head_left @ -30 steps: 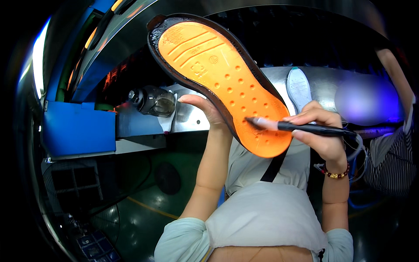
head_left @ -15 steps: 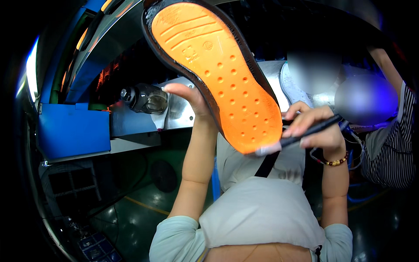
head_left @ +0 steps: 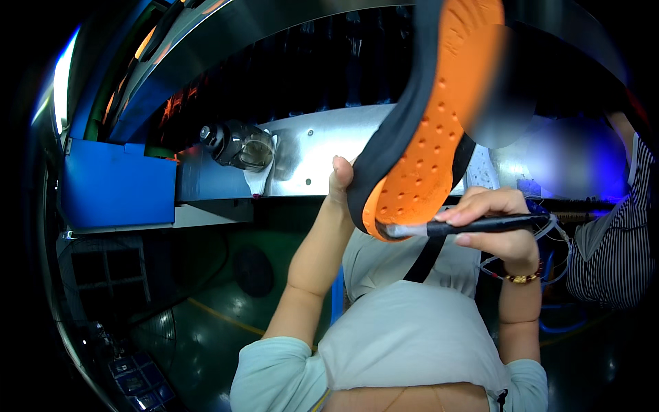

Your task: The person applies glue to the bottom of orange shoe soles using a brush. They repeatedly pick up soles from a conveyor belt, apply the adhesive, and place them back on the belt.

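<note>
A shoe sole [head_left: 419, 165] with an orange, dimpled face and black sides is held up in front of me, tilted, its heel end toward me. My left hand [head_left: 341, 182] grips its black side near the heel; the thumb shows and most fingers are hidden behind the sole. Between the fingers of my right hand [head_left: 500, 221] lies a brush [head_left: 473, 226] with a dark handle, held nearly level. Its pale bristle end meets the orange edge at the heel.
On the metal bench [head_left: 319, 141] behind the sole lies a dark-lidded clear bottle [head_left: 241, 145] on its side. A pale, dotted shoe part [head_left: 482, 168] sits farther right. A blue box [head_left: 120, 185] stands left. Another person's striped garment [head_left: 613, 237] is at the right.
The sole has turned, so its black side shows more, and its far end has swung right. The brush has shifted slightly left along the heel edge and now lies flatter.
</note>
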`<state>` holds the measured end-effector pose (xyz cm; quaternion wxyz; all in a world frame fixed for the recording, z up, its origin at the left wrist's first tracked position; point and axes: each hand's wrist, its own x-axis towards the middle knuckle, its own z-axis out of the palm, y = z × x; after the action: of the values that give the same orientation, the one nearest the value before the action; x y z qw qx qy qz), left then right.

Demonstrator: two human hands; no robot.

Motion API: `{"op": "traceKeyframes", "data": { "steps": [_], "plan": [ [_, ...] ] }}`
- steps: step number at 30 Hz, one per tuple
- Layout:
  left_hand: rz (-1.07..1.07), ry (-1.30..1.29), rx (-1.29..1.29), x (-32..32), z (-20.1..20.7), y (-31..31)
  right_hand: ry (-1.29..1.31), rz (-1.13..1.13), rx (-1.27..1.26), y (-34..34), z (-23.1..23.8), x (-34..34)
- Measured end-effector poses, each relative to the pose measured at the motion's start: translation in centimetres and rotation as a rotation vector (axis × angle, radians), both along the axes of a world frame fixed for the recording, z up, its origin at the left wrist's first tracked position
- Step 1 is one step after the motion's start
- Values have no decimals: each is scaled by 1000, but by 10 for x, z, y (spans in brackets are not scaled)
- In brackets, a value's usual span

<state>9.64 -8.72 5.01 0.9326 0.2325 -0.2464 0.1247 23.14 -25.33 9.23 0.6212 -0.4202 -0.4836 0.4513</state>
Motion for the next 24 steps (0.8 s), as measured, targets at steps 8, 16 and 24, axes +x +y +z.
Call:
{"op": "traceKeyframes", "data": {
  "steps": [8,16,24],
  "plan": [
    [-315,246,73,16,-28,24,-347,196,91,7,7,22],
    [-116,911,255,0,11,14,-447,333,140,12,15,43],
    [-189,891,98,-16,7,16,-513,380,96,11,21,57]
  ]
}}
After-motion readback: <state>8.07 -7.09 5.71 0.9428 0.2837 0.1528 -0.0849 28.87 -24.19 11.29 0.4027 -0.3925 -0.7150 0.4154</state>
